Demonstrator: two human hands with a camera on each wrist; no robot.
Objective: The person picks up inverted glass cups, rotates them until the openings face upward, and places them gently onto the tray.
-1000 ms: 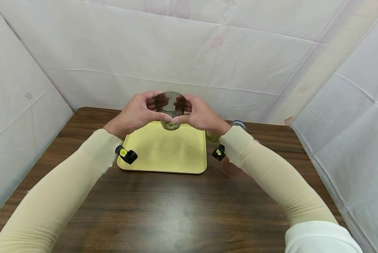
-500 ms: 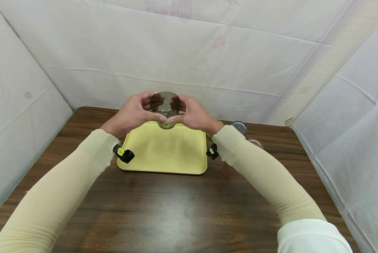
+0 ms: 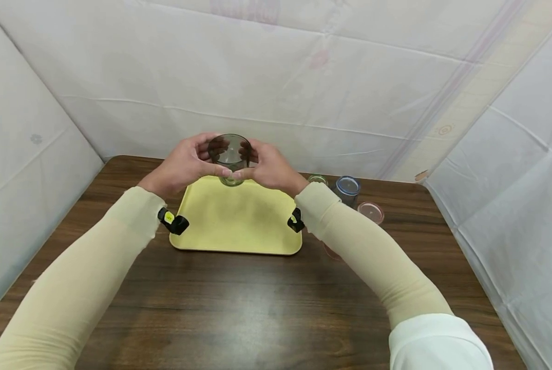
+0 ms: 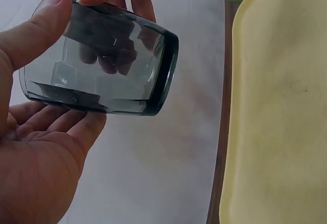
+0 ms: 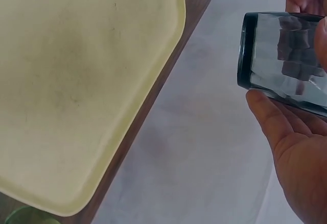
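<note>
Item: smoked-grey tumbler [image 3: 230, 154]. Handling, by judgement: rigid and smooth-walled, so likely slippery under dry fingers; glass or hard clear plastic cannot be told apart here, so treat it as breakable. Probably light, since fingertips alone carry it. Take hold on the side wall, about mid-height, opposing thumb and fingers; keep off the rim.

Appearance: short, straight-sided, translucent dark grey, thick darker base, empty. Your fingers show through the wall.

Location: held in the air, upright, above the far edge of the yellow tray [image 3: 239, 226], not touching it.

Grip: your left hand [image 3: 183, 167] and right hand [image 3: 268, 168] both curl round the tumbler from opposite sides, thumbs meeting on the near wall, fingers wrapped behind. Both are clamped on it.

Surroundings: the tray lies on the dark wooden table [image 3: 257, 308], toward its far edge. Beside the tray's right edge stand a green cup [image 3: 318, 179], a blue cup [image 3: 347, 189] and a pink cup [image 3: 370, 211]. White sheeting encloses the table.
</note>
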